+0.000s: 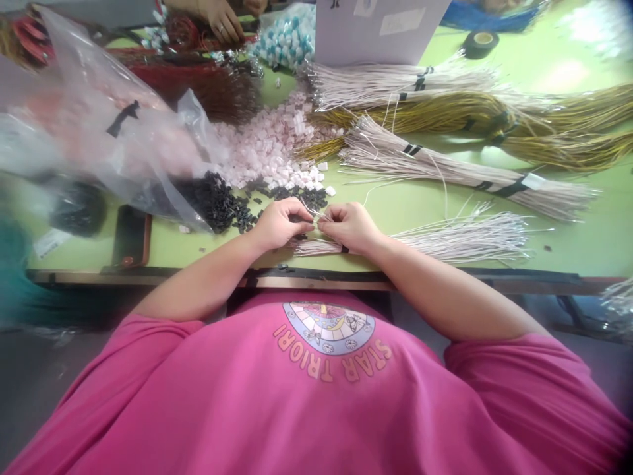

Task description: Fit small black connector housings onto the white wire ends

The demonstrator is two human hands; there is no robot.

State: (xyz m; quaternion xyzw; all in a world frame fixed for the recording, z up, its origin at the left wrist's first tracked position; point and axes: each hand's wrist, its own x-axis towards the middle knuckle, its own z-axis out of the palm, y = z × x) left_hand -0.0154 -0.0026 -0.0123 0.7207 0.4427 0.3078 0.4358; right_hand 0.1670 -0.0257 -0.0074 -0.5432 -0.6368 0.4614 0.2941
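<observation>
Close together near the table's front edge, my two hands meet over a thin white wire. My left hand [283, 223] pinches something small at its fingertips, too small to make out. Between thumb and forefinger, my right hand [350, 227] grips the white wire [319, 214] near its end. Under my wrists lies a bundle of white wires [459, 237], bound with black tape and fanning out to the right. Just beyond my fingers are small black connector pieces [222, 201] and a heap of pale pink and white plastic connector housings [277, 142].
More white wire bundles [435, 161] and yellow wires [445, 109] lie at the right. A clear plastic bag [148, 132] and a phone [131, 236] are at the left. Black tape [479, 43] and a box [378, 30] stand farther back. Another person's hand [222, 23] works across the table.
</observation>
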